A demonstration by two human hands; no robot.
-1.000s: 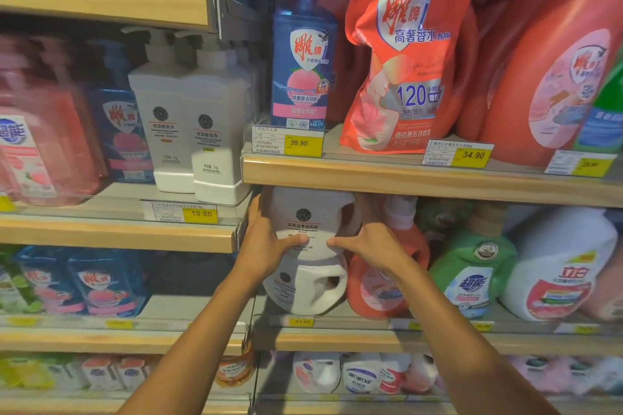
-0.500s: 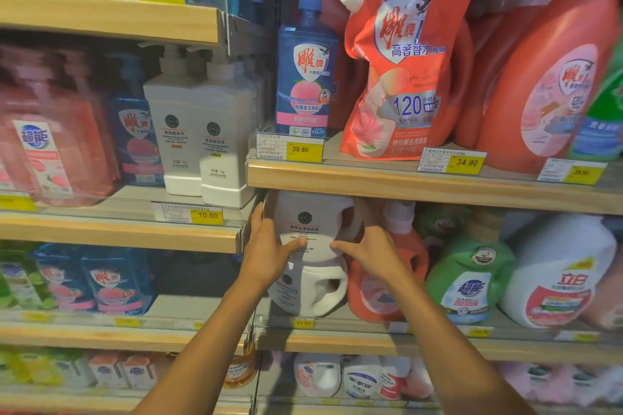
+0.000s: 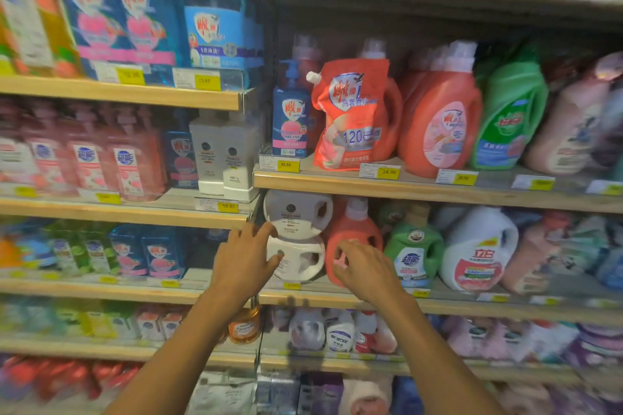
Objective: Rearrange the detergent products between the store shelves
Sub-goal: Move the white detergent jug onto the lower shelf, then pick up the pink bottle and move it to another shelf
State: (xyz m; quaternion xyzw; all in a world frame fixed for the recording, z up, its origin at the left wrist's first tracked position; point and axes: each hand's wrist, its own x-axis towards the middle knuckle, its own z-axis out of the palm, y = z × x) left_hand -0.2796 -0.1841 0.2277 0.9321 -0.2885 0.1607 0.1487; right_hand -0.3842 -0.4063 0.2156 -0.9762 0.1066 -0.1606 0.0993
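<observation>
Left grip (image 3: 244,259) is spread wide with relaxed fingers, its thumb in front of the lower white jug (image 3: 293,268). Right grip (image 3: 364,266) is loosely curled, holds nothing, and hovers before a red bottle (image 3: 354,232). Through the blur we cannot tell whether either touches. Near the centre of the frame we see the upper white jug (image 3: 296,212). It is rounded, with a dark round emblem and a handle hole at right, and it seems to lie on the lower one at the shelf's (image 3: 320,298) left end.

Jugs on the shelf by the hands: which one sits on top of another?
The upper white jug, at the left end, sits on a second white jug; the others stand on the shelf.
</observation>
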